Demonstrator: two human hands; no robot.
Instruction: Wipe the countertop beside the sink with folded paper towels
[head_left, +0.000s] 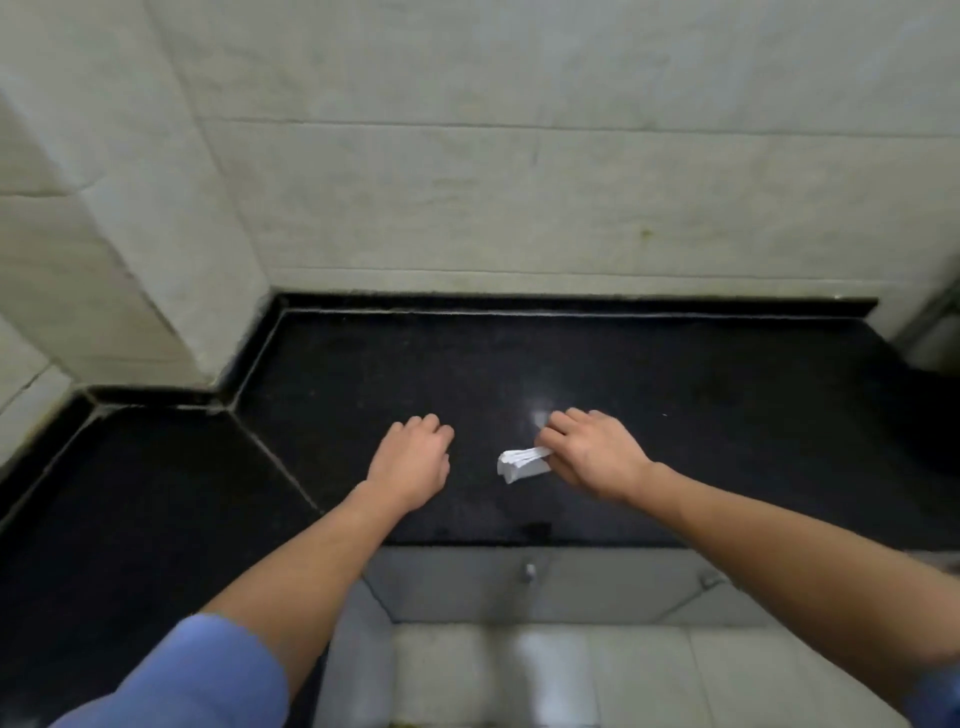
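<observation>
Blue sleeve (197, 675): nearest, my left arm. Left hand (410, 462): loosely curled, grasping nothing, over countertop (701, 384). Right hand (597, 457): pinching folded paper towels (522, 463) mid-counter. Risk: my thin pinch may let the wad unfold or slip under pressure. Room: open stone rightward; tiled wall (519, 208) bounds the back, 1 jutting corner on the left.

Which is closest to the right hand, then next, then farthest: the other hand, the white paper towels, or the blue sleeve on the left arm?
1. Paper towels: pinched in the right hand itself, sticking out to its left.
2. Left hand: farther left, over the black countertop.
3. Blue sleeve: farthest, on the left arm, bottom left of the view.
</observation>
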